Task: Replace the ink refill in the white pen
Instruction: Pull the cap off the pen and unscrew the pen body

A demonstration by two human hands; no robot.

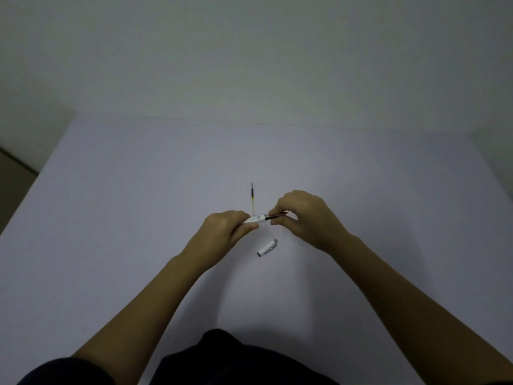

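My left hand is shut on the white pen barrel, which points right, just above the table. My right hand pinches the pen's dark tip section between thumb and fingers. The two hands nearly meet at the pen. A thin ink refill with a dark upper part and pale lower part lies on the table just behind the pen, running away from me. The white pen cap with a grey end lies on the table below my right hand.
The white table stretches wide on all sides, with its far edge against a pale wall. A strip of floor shows at the far left. My dark clothing fills the bottom of the view.
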